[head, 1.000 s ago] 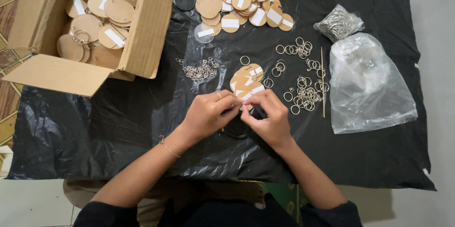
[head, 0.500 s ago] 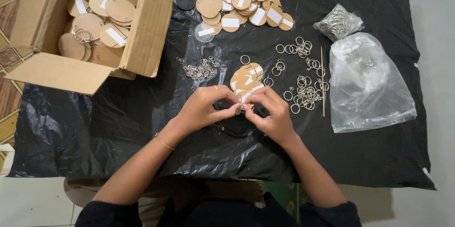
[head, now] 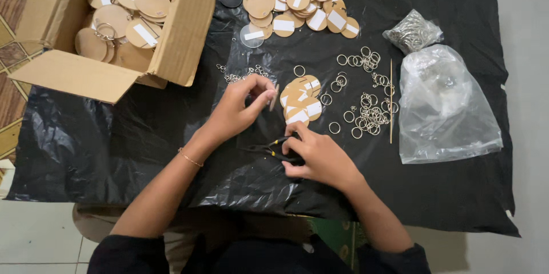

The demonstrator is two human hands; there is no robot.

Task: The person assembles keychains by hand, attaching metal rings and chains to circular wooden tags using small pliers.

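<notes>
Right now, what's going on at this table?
A person sits at a table covered in black plastic. The left hand pinches a round wooden disc edge-on above a small pile of discs. The right hand rests on dark pliers. Loose metal rings lie to the right beside a clear bag; a cardboard box of discs stands at upper left.

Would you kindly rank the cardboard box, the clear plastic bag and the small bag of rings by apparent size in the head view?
1. Cardboard box, partly cut off by the frame.
2. Clear plastic bag.
3. Small bag of rings.
</notes>
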